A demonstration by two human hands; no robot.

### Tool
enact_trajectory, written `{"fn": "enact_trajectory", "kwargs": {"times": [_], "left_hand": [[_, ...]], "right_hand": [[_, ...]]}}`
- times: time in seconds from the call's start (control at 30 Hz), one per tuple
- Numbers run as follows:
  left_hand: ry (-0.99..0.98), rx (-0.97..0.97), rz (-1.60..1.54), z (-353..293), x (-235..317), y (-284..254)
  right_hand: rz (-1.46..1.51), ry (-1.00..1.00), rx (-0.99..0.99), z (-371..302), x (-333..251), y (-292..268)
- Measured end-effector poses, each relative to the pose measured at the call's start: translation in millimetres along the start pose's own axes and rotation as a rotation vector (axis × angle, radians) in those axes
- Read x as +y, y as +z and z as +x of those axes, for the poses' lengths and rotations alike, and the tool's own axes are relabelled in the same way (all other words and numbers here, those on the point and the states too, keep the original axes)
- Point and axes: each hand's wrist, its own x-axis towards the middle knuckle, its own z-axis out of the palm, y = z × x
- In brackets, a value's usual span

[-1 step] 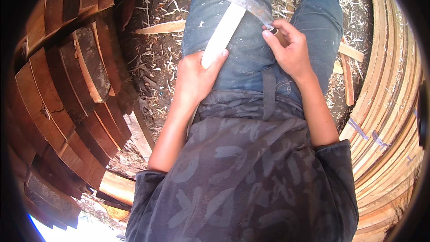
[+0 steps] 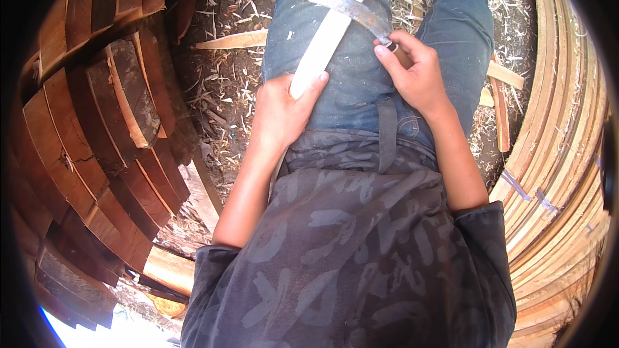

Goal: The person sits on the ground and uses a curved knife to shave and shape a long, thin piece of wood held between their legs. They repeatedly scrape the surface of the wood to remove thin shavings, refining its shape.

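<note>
Right hand (image 2: 420, 72): fingers curl around the brown handle of a curved knife (image 2: 362, 14), thumb beside the blade's base.
Blade: reaches up and left from that grip, crossing over a pale wooden strip (image 2: 327, 45); whether the two touch cannot be told.
Left hand (image 2: 282, 107): clasps the strip's near end, lower and to the left of the knife grip.
Strip: slants away from the left hand, above the worker's blue jeans (image 2: 345, 100).
Ground: curled shavings (image 2: 232, 90) lie beyond both hands.
Flanks: reddish-brown boards (image 2: 68, 129) stand stacked well left of the grips, long pale slats (image 2: 548, 116) well right.
</note>
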Motion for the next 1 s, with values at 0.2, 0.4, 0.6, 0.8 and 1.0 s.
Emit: {"fn": "enact_trajectory", "kwargs": {"times": [0.2,0.4,0.6,0.8,1.0], "left_hand": [[0.076,0.072,0.024,-2,-1,4],[0.091,0.074,0.158,-10,-2,1],[0.003,-0.147,-0.175,-11,-11,-11],[-0.054,-0.168,-0.24,-8,-6,-13],[-0.064,-0.218,-0.28,-3,-7,-15]], "right_hand": [[-0.237,0.025,0.042,9,-12,-7],[-0.376,0.036,-0.013,4,-16,-13],[-0.367,-0.089,-0.03,-9,-7,-7],[-0.411,-0.181,-0.031,-8,-11,-9],[-0.558,-0.136,-0.081,-3,-16,-7]]}}
